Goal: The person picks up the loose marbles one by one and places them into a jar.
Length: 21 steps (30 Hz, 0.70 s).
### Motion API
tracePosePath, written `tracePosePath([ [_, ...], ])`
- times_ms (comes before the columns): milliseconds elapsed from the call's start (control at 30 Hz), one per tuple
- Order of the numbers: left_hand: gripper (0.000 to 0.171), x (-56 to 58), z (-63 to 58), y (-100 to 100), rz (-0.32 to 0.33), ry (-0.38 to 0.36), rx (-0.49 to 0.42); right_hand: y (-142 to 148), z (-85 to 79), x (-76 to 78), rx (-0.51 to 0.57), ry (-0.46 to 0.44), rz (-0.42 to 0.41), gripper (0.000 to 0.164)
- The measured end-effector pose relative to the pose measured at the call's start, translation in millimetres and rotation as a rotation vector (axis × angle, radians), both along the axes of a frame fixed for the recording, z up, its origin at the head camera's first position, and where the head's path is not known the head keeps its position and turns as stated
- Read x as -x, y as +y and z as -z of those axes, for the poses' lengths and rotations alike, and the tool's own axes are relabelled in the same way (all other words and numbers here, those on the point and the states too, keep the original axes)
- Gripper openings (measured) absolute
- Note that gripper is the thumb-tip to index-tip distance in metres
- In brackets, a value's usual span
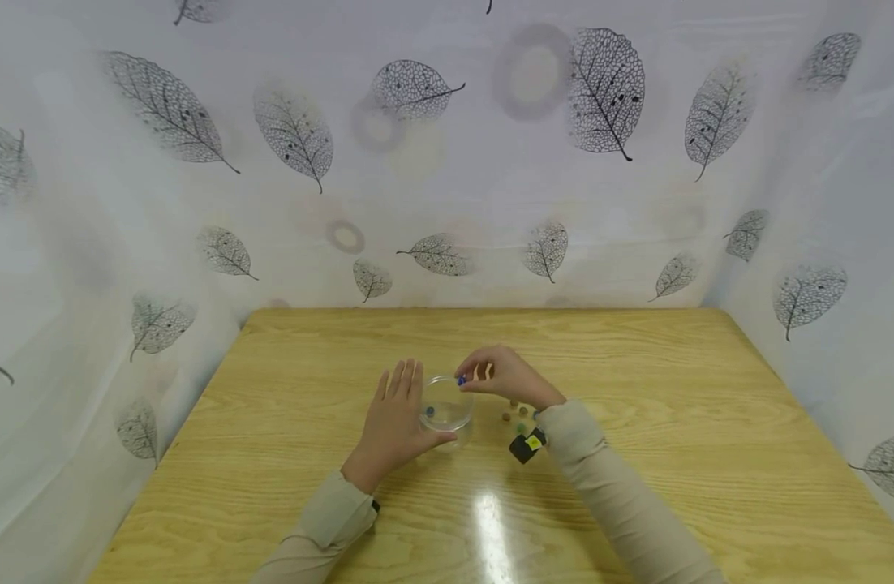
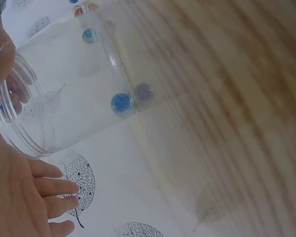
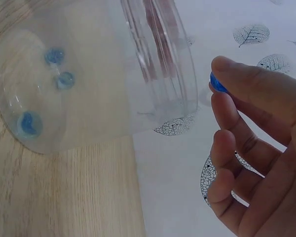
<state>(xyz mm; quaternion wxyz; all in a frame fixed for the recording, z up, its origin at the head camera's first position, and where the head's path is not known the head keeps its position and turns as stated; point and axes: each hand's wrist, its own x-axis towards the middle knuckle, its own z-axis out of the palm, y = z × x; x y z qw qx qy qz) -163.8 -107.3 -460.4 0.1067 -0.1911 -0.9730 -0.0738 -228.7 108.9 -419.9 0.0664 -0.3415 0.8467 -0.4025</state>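
Observation:
A clear jar [image 1: 453,410] stands upright on the table with its mouth open. A blue marble [image 2: 122,103] lies on its bottom. Beside the jar's left side is my left hand [image 1: 392,426], fingers straight and thumb stretched along the near side. My right hand [image 1: 509,379] pinches another blue marble [image 3: 217,83] between thumb and index finger, close to the right side of the jar's rim. In the right wrist view the pinched marble is just outside the mouth, and its other fingers are bent and hold nothing.
Several loose marbles [image 1: 522,411] lie on the wooden table [image 1: 637,349] right of the jar, partly behind the right wrist. A black block with a yellow label [image 1: 524,448] sits by the right cuff. A leaf-printed white curtain [image 1: 483,203] surrounds the table's back and sides.

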Motion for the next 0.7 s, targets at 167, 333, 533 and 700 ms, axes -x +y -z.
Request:
tracePosePath([
  [167, 0.117, 0.1, 1.2, 0.2, 0.002, 0.006, -0.013, -2.0, 2.2, 0.9, -0.003, -0.007, -0.016, 0.020],
  [333, 0.117, 0.0, 1.6, 0.4, 0.002, 0.016, -0.006, -3.6, 3.9, 2.0, -0.011, -0.018, -0.018, 0.021],
  [533, 0.118, 0.0, 1.2, 0.1, 0.001, 0.004, -0.005, -5.1, 5.4, 3.5, -0.021, -0.017, -0.025, 0.021],
  [700, 0.118, -0.5, 1.2, 0.3, 0.004, 0.007, -0.016, -6.0, 5.2, 2.5, -0.017, -0.017, -0.026, 0.021],
])
